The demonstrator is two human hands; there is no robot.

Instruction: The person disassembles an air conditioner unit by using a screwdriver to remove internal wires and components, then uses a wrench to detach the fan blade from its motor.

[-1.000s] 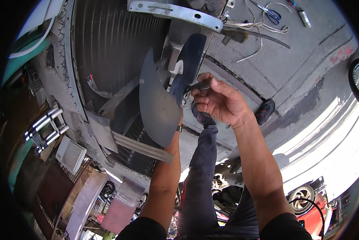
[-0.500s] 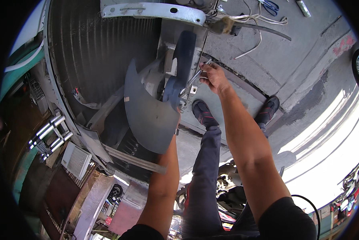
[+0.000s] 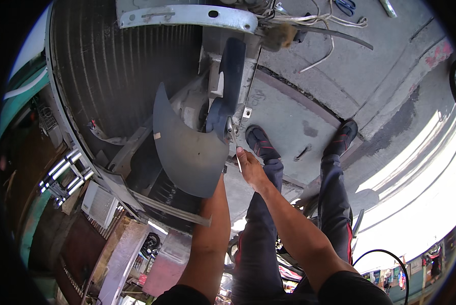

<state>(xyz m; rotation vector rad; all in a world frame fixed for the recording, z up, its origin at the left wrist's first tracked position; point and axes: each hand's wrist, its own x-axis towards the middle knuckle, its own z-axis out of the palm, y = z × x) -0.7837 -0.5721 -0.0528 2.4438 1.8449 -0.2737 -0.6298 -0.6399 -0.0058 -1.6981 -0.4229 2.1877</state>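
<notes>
A dark grey fan has one broad curved blade [image 3: 190, 150] toward me and another, seen nearly edge-on, blade [image 3: 233, 66] pointing away. My right hand [image 3: 250, 165] is closed around the handle of a silver ratchet wrench [image 3: 236, 145]. The wrench's head [image 3: 231, 125] sits at the right side of the fan hub [image 3: 219, 113]; whether it is seated on a fastener is hard to make out. My left forearm [image 3: 215, 213] reaches up behind the near blade, which hides my left hand and its fingers.
A dark ribbed panel [image 3: 121, 61] lies left of the fan. Across the top runs a pale curved metal bar [image 3: 187, 15]. White cables [image 3: 334, 20] and blue-handled scissors [image 3: 346, 6] rest on the concrete at the upper right. My shoes [image 3: 261, 140] stand just right of the fan.
My right hand has swung the wrench handle from beyond the hub toward me. The fan stays nearly in place, and my left forearm remains behind the blade.
</notes>
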